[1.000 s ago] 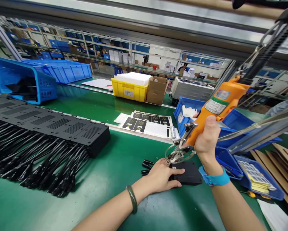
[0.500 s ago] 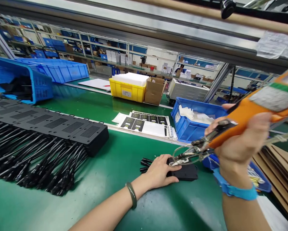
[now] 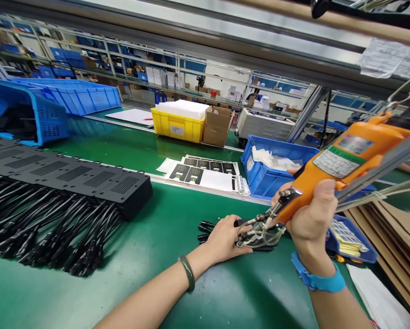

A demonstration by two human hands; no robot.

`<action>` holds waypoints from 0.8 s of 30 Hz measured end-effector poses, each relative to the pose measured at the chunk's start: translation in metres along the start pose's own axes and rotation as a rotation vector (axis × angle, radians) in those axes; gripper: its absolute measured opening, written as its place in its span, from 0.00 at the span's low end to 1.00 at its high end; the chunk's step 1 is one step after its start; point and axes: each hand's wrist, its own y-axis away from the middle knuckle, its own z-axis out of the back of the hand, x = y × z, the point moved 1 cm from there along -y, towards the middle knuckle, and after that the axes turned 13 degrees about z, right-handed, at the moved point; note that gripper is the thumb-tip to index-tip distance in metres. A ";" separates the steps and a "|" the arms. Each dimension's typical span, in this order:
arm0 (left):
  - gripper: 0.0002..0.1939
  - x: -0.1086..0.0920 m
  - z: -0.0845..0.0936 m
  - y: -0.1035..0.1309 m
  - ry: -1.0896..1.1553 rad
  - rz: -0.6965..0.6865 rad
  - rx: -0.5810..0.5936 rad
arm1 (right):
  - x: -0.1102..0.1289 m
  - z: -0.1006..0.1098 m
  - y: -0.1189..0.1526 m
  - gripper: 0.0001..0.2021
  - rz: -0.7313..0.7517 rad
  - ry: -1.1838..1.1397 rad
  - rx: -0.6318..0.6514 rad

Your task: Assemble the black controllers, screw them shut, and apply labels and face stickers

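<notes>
My left hand (image 3: 225,238), with a dark bangle at the wrist, holds down a small black plastic case (image 3: 265,249) on the green bench. Short black cable ends (image 3: 205,230) stick out on the case's left side. My right hand (image 3: 311,212) is wrapped around an orange electric screwdriver (image 3: 342,167), which tilts down to the left. Its wire-wrapped tip is over the case, close to my left fingers, and hides much of the case. Whether the tip touches the case I cannot tell.
A row of black cases (image 3: 78,176) with dangling cables lines the left. Printed labels (image 3: 198,171) lie behind my hands, beside a blue bin (image 3: 270,167). A yellow bin (image 3: 179,125) stands farther back. Cardboard sheets (image 3: 390,246) and a small blue tray (image 3: 355,242) are on the right.
My right hand has brought the screwdriver left and down, so its tip now sits over the case by my left hand. My left hand stays on the case.
</notes>
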 end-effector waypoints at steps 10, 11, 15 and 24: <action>0.22 -0.003 0.002 0.001 -0.003 -0.005 -0.013 | -0.001 -0.007 0.015 0.25 -0.010 -0.013 -0.008; 0.22 -0.004 0.002 0.001 -0.007 -0.006 -0.007 | 0.000 -0.007 0.017 0.25 -0.022 -0.027 -0.010; 0.27 -0.006 0.007 0.002 -0.037 -0.009 0.033 | 0.010 -0.003 0.014 0.30 -0.104 -0.100 0.015; 0.28 0.035 0.039 -0.019 -0.159 0.163 -0.040 | 0.036 0.042 -0.047 0.27 0.071 0.104 -0.062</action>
